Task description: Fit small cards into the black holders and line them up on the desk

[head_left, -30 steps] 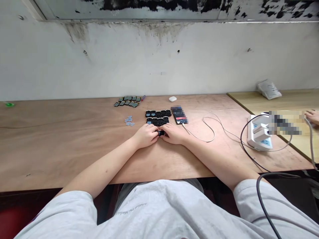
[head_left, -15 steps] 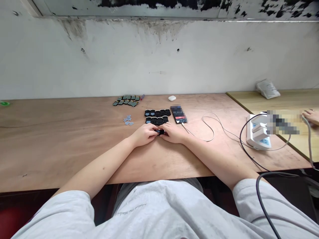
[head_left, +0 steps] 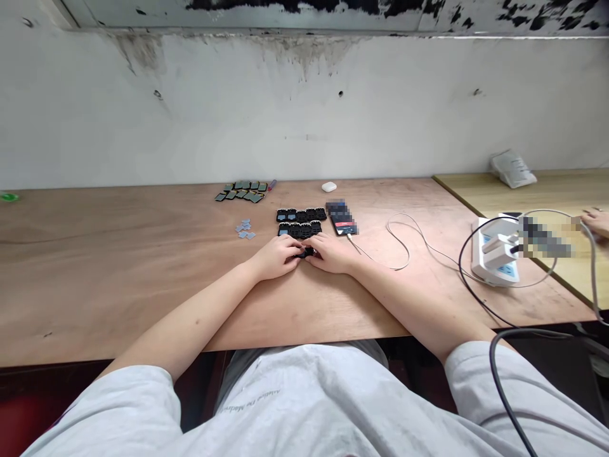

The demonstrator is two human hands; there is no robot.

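My left hand [head_left: 276, 257] and my right hand [head_left: 332, 255] meet at the middle of the wooden table [head_left: 118, 266]. Both have their fingers curled round a small black part [head_left: 307, 252] held between them. Just beyond the fingers lie two rows of similar black parts [head_left: 301, 223], some with light blue squares in them. A few loose light blue squares [head_left: 245, 230] lie to the left of these rows. Further back sits a cluster of dark green chips [head_left: 242, 192].
A phone [head_left: 341, 221] lies right of the black rows, its white cable [head_left: 399, 244] looping rightwards. A white power strip [head_left: 495, 254] with plugs stands at the right edge. Another person's hand [head_left: 597, 222] rests on the neighbouring table. A white earbud case [head_left: 328, 187] sits behind.
Both hands stay together on the small black part, with only slight finger shifts. The view has drifted a little.
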